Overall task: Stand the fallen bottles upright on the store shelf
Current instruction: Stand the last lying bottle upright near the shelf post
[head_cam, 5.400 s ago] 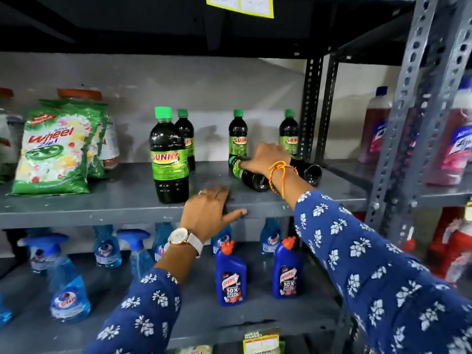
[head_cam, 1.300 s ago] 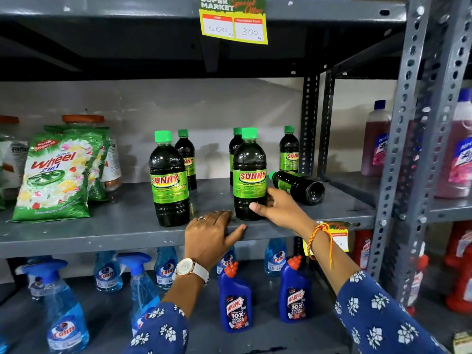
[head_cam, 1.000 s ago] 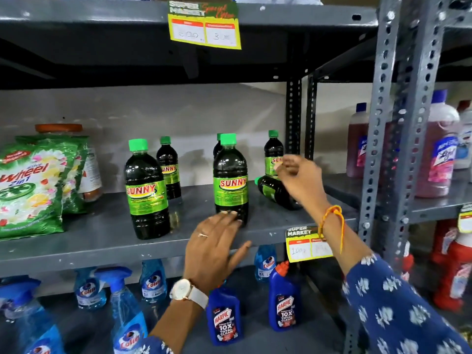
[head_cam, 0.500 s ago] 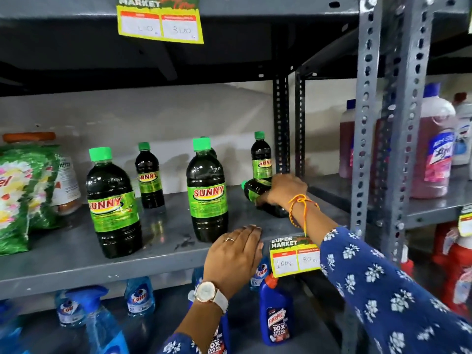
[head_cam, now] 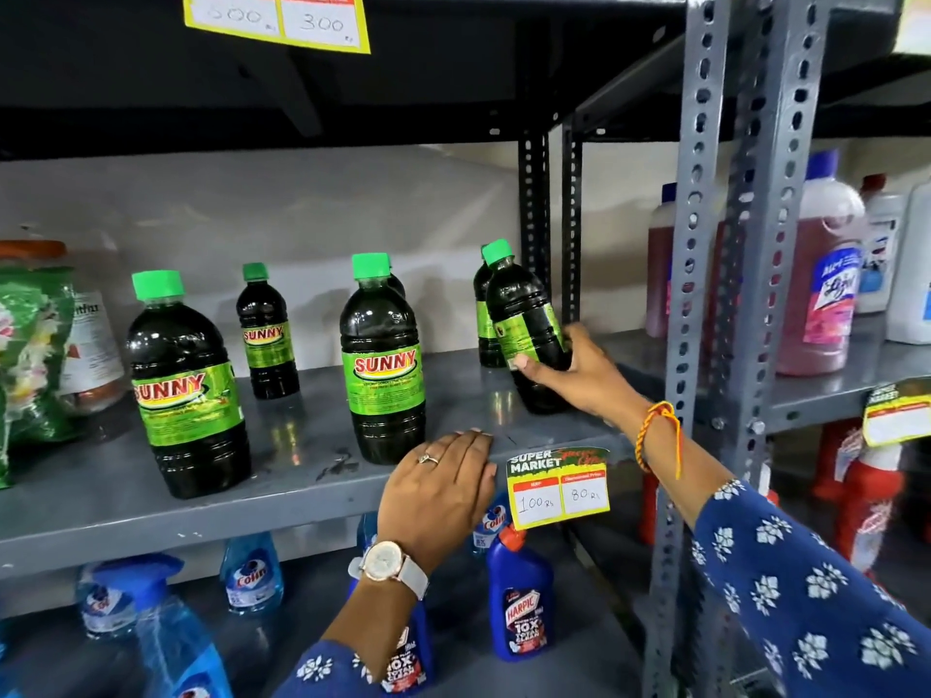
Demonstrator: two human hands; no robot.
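On the shelf, your right hand is gripping a tilted bottle, hiding its base; your left hand is resting flat, fingers open.

A grey metal shelf carries dark bottles with green caps: two large ones near the front, smaller ones behind, and a green detergent packet at its left end.

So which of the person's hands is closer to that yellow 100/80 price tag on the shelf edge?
Left. The left hand rests on the shelf edge right beside the price tag; the right hand is higher and farther back, holding a tilted bottle.
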